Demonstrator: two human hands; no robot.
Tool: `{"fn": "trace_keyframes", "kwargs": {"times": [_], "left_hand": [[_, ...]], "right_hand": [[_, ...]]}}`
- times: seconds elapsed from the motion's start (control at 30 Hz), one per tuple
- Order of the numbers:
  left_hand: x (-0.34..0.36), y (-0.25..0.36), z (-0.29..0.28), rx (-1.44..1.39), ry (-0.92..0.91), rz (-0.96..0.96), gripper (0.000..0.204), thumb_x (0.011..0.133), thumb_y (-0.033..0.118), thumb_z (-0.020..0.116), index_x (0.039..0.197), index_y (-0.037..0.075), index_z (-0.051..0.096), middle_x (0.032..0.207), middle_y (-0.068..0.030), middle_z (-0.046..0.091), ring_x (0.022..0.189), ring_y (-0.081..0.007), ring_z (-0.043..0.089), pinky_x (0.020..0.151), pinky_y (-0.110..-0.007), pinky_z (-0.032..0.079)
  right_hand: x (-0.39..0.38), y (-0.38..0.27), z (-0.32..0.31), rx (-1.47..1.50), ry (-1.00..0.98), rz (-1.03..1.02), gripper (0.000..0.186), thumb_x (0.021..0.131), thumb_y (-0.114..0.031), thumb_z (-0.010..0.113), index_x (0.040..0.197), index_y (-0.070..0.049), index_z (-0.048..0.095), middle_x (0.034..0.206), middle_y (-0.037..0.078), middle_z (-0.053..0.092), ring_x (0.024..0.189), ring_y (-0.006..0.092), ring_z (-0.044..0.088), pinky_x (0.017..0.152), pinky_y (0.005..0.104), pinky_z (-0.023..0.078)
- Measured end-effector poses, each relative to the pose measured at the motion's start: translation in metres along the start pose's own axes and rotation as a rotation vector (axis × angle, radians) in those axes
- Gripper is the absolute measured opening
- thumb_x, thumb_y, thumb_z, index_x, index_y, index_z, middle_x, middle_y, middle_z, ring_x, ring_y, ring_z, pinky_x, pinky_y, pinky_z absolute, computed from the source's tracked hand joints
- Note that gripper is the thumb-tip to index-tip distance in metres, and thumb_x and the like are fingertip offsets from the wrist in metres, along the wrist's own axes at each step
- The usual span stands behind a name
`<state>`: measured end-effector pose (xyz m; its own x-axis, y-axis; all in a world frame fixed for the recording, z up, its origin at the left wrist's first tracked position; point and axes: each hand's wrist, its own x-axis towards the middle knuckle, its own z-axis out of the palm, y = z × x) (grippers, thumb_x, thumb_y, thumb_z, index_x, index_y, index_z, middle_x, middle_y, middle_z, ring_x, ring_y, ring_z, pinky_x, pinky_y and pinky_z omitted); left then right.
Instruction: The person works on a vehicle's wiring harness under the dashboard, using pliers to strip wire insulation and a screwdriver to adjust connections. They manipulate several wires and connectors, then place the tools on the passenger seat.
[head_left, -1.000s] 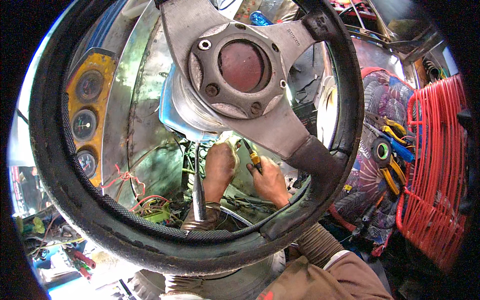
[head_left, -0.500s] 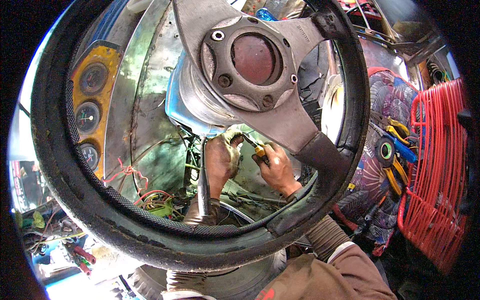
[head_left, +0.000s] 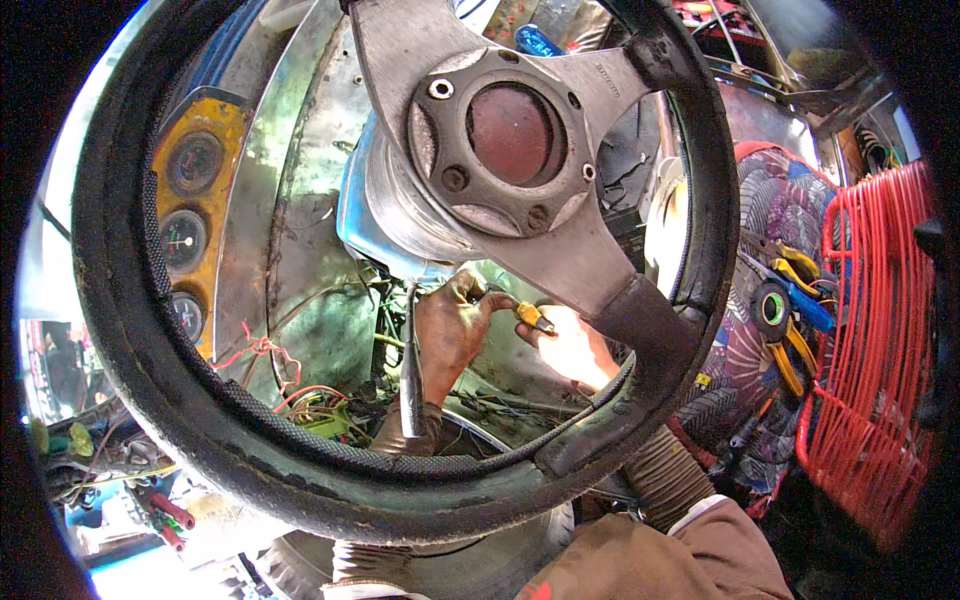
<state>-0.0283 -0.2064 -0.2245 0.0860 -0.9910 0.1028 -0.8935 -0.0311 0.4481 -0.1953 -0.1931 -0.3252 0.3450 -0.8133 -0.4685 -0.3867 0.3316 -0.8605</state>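
Seen through the steering wheel, both hands work below the blue steering column cover. My left hand is closed, its fingertips pinched just under the cover; what they hold is too small to make out. To its right, my right hand is closed on a small yellow-handled tool. The tool's dark end points toward my left fingertips, and its exact kind is unclear. A black column lever hangs down in front of my left wrist. Strong light washes out part of my right hand.
A yellow gauge panel stands on the left. Loose red wires and a wire bundle lie below it. Pliers with yellow grips and a tape roll rest on a patterned cloth, beside a red corded chair.
My right hand has moved slightly right and down into bright light, with the yellow-handled tool tilted differently. My left hand has shifted a little right, its thumb now stretched toward the tool.
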Motion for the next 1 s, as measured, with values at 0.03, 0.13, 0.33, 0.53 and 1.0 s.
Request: {"fn": "trace_keyframes", "kwargs": {"times": [0.03,0.13,0.33,0.53,1.0], "left_hand": [[0.000,-0.001,0.002,0.020,0.013,-0.008,0.030,0.078,0.028,0.087,0.079,0.005,0.068,0.070,-0.0115,0.070,0.063,-0.0304,0.068,0.061,-0.040,0.052],[0.000,-0.006,0.006,0.082,0.042,-0.040,0.027,0.077,0.025,0.088,0.078,0.006,0.069,0.068,-0.0106,0.069,0.061,-0.0286,0.067,0.060,-0.040,0.052],[0.000,-0.004,0.013,-0.025,0.095,-0.137,0.023,0.077,0.024,0.088,0.080,0.007,0.072,0.068,-0.0086,0.071,0.062,-0.0245,0.069,0.062,-0.037,0.053],[0.004,0.010,0.023,-0.094,0.100,-0.207,0.031,0.075,0.029,0.090,0.077,0.006,0.069,0.068,-0.0084,0.070,0.057,-0.0217,0.063,0.061,-0.037,0.052],[0.004,-0.024,0.010,0.502,-0.115,0.019,0.033,0.077,0.008,0.076,0.106,-0.003,0.066,0.092,-0.0250,0.068,0.089,-0.0406,0.069,0.077,-0.048,0.054]], "right_hand": [[-0.002,0.000,0.004,-0.042,0.092,-0.120,0.039,0.093,-0.034,0.074,0.113,-0.002,0.065,0.089,0.024,0.067,0.084,0.0372,0.068,0.074,0.0439,0.052],[-0.006,0.000,0.017,-0.099,0.277,-0.395,0.032,0.091,-0.028,0.073,0.104,-0.001,0.062,0.090,0.025,0.065,0.081,0.0425,0.066,0.073,0.0499,0.052],[-0.012,-0.009,0.038,-0.506,0.498,-0.251,0.023,0.090,-0.018,0.065,0.102,0.002,0.059,0.096,0.023,0.064,0.089,0.0421,0.065,0.081,0.0515,0.050],[-0.021,-0.017,0.040,-0.581,0.631,-0.137,0.019,0.088,-0.013,0.062,0.102,-0.001,0.060,0.097,0.021,0.064,0.095,0.0404,0.063,0.085,0.0511,0.047],[-0.085,-0.013,-0.057,0.257,0.375,-0.167,0.022,0.091,-0.012,0.068,0.109,0.000,0.064,0.104,0.016,0.065,0.100,0.0324,0.063,0.092,0.0425,0.048]]}}
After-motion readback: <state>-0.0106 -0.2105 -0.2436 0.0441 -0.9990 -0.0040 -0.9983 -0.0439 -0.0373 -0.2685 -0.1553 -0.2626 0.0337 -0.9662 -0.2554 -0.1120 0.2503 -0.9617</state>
